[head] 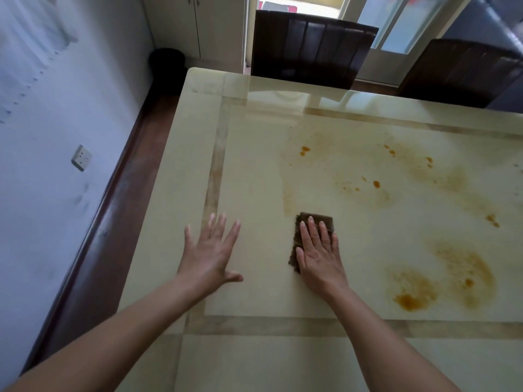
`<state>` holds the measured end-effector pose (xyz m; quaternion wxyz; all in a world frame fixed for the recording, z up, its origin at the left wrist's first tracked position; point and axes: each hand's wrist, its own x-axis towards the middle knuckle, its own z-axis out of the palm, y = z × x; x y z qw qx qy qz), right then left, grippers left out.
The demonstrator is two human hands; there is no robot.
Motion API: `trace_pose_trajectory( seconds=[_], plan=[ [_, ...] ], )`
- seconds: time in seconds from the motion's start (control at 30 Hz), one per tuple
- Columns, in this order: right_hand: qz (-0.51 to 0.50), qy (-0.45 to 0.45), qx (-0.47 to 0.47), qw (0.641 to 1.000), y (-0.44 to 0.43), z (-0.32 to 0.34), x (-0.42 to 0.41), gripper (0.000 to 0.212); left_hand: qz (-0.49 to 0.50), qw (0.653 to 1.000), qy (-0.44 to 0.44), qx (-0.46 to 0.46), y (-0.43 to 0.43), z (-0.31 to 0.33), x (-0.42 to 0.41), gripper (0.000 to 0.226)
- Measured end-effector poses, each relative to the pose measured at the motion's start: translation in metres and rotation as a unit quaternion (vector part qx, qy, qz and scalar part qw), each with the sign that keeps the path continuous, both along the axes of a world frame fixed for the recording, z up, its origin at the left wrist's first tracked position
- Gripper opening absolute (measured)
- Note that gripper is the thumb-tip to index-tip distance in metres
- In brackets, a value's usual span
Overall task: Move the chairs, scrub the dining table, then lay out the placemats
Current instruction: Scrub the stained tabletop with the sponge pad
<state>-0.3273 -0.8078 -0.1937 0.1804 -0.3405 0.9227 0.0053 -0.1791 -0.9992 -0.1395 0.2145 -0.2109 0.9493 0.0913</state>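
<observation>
A glossy cream dining table with a tan inlaid border fills the view. Orange-brown stains are smeared across its right half, with small drops further back. A brown scrub cloth lies flat on the table near the middle. My right hand presses on it with straight fingers. My left hand lies flat on the bare table to the left, fingers spread, holding nothing. Two dark brown chairs stand at the far edge of the table.
A white wall with a socket runs along the left, with a dark wooden skirting and a narrow strip of floor beside the table. A black bin sits in the far corner. Behind the chairs are a cabinet and glass doors.
</observation>
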Motion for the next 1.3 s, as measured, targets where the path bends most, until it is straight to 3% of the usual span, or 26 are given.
trace_pose_trajectory(
  seconds=[0.27,0.4,0.5,0.63,0.8,1.0,1.3],
  plan=[
    [-0.100,0.008,0.000,0.995,-0.015,0.000,0.003,0.082,0.071,0.993,-0.036,0.087,-0.062,-0.010,-0.077,0.127],
    [-0.159,-0.003,0.011,0.987,-0.028,0.000,0.003,0.073,0.092,0.987,-0.071,0.107,-0.062,-0.019,-0.079,0.125],
    [-0.128,0.010,0.014,0.992,-0.039,0.000,0.004,0.076,0.089,0.987,-0.080,0.111,-0.062,-0.020,-0.081,0.125],
    [0.022,-0.006,-0.014,1.000,-0.074,0.002,0.009,0.084,0.087,0.986,-0.087,0.110,-0.062,-0.021,-0.082,0.124],
    [0.119,-0.013,-0.028,0.992,-0.115,0.003,-0.011,0.059,0.093,0.986,-0.089,0.102,-0.062,-0.024,-0.083,0.122],
    [0.086,-0.025,-0.038,0.995,-0.119,0.004,-0.060,0.059,0.094,0.986,-0.094,0.102,-0.061,-0.021,-0.084,0.122],
    [-0.009,0.007,0.001,1.000,-0.058,0.002,-0.118,0.059,0.103,0.986,-0.090,0.091,-0.063,-0.020,-0.084,0.124]
  ],
)
